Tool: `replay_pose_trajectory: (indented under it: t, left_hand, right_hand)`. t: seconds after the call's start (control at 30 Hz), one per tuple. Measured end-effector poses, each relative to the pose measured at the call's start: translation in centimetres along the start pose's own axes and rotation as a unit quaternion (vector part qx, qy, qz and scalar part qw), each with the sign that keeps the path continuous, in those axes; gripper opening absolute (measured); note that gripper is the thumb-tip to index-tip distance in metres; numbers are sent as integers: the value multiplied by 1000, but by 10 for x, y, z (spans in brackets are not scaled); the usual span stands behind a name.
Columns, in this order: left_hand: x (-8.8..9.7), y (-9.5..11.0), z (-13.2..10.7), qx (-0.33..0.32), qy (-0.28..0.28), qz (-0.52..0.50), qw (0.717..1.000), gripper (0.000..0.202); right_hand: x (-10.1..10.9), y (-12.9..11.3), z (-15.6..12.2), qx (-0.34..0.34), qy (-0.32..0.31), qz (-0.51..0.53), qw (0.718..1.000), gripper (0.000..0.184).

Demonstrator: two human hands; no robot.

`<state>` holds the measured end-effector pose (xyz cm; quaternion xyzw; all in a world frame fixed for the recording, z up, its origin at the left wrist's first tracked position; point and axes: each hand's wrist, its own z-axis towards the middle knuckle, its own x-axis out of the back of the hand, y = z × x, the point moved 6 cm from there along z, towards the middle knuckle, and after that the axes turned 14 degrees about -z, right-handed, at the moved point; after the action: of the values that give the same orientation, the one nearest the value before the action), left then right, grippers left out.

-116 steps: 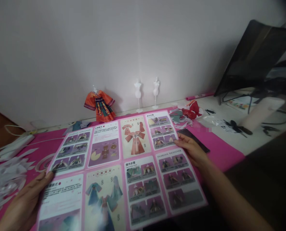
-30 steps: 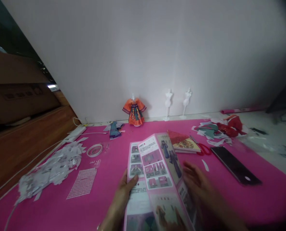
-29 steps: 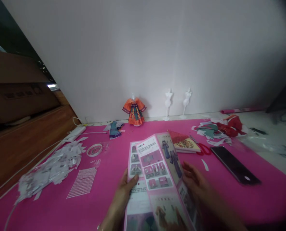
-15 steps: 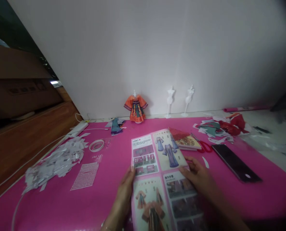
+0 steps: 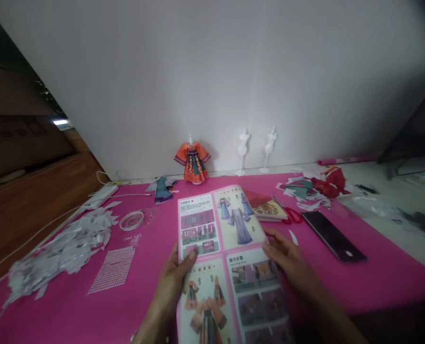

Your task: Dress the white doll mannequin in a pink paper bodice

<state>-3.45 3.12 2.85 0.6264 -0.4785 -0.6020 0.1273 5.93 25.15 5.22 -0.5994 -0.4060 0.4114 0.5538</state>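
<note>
An instruction sheet with pink borders, printed dress pictures and small step photos is held up over the pink table cover. My left hand grips its left edge, thumb on the front. At the right edge, my right hand pinches the sheet between thumb and fingers. Behind the sheet stands a small dress form in an orange robe. Two bare white dress forms, one on the left and one on the right, stand farther right by the wall.
To the left lie white paper scraps, a tape roll, a sheet of small beads and a power strip. Red-handled scissors, a black phone and red fabric scraps lie to the right.
The view has shifted, so the table things appear farther left. Both hands still hold the sheet, and my left thumb now lies further over its front.
</note>
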Motion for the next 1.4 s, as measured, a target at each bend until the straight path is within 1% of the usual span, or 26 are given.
replay_pose_trajectory:
  t: [0.13,0.23,0.33,0.43,0.53,0.6,0.63,0.7,0.73,0.77,0.8,0.83,0.87,0.9,0.93,0.97,1.0,1.03,1.07,1.1,1.13,1.17,1.23,1.27,1.33,1.4]
  left_hand:
    - [-5,6,-2,-10,-3,10,1000,60]
    - [-6,8,-2,-17,1,15,1000,59]
    - [-5,9,-2,-28,-1,18,999,55]
    - [-7,10,0,-32,-9,26,999,54]
    - [-12,13,8,-49,-27,49,997,49]
    - [-15,14,17,-60,-51,65,995,45]
    - [-15,15,21,-63,-62,68,994,48]
    - [-13,20,25,-88,-70,74,991,57]
    - [-13,25,25,-112,-66,84,988,60]
    - [-14,30,22,-142,-61,98,983,60]
    - [-17,34,16,-171,-61,114,977,57]
    - [-22,37,9,-194,-67,127,971,53]
    - [-29,37,2,-204,-82,133,967,49]
    - [-38,34,-6,-201,-108,125,965,49]
    - [-46,29,-14,-196,-141,106,965,53]
    - [-53,22,-21,-185,-173,76,964,62]
    - [-58,14,-26,-182,-198,27,963,75]
    - [-58,7,-29,-179,-208,-24,961,84]
    - [-54,-4,-29,-156,-190,-58,967,81]
    - [-47,-13,-26,-138,-160,-99,972,69]
    - [-37,-22,-23,-113,-111,-135,978,55]
    - [-27,-31,-18,-70,-65,-167,981,45]
    - [-14,-40,-11,-3,10,-213,977,38]
    - [-10,-40,-9,25,31,-230,972,38]
    - [-8,-34,-5,63,50,-257,963,43]
    - [-7,-26,-2,91,66,-276,955,48]
  right_hand:
    - [2,4,-3,-19,-2,13,1000,36]
    - [4,4,-3,-21,2,19,1000,33]
    - [3,2,-4,-18,-3,21,1000,35]
    - [-2,0,-5,-15,-16,54,998,40]
    - [-9,-5,-8,-25,-36,30,999,44]
    - [-9,-16,-11,-20,-36,-16,999,43]
    - [-7,-24,-13,-11,-23,-41,999,42]
    - [3,-46,-18,16,27,-96,995,42]
    - [10,-60,-21,35,65,-135,988,42]
    - [16,-75,-24,64,103,-186,975,41]
    - [19,-91,-28,106,139,-256,951,37]
    - [18,-105,-31,159,163,-327,917,35]
    - [13,-118,-35,220,175,-391,876,34]
    - [3,-125,-38,283,174,-445,832,38]
    - [-11,-128,-41,341,162,-482,791,44]
    - [-27,-125,-43,392,145,-508,753,51]
    - [-45,-118,-44,429,117,-533,720,57]
    - [-62,-107,-44,442,97,-557,696,58]
    - [-78,-94,-44,456,79,-577,673,55]
    - [-92,-82,-44,468,65,-587,658,52]
    - [-103,-70,-45,474,51,-592,650,50]
    - [-110,-58,-44,466,41,-597,651,48]
    - [-115,-41,-45,475,9,-585,658,47]
    - [-111,-36,-46,482,1,-569,666,47]
    - [-96,-30,-44,471,-9,-553,688,50]
    - [-74,-25,-36,417,14,-566,711,54]
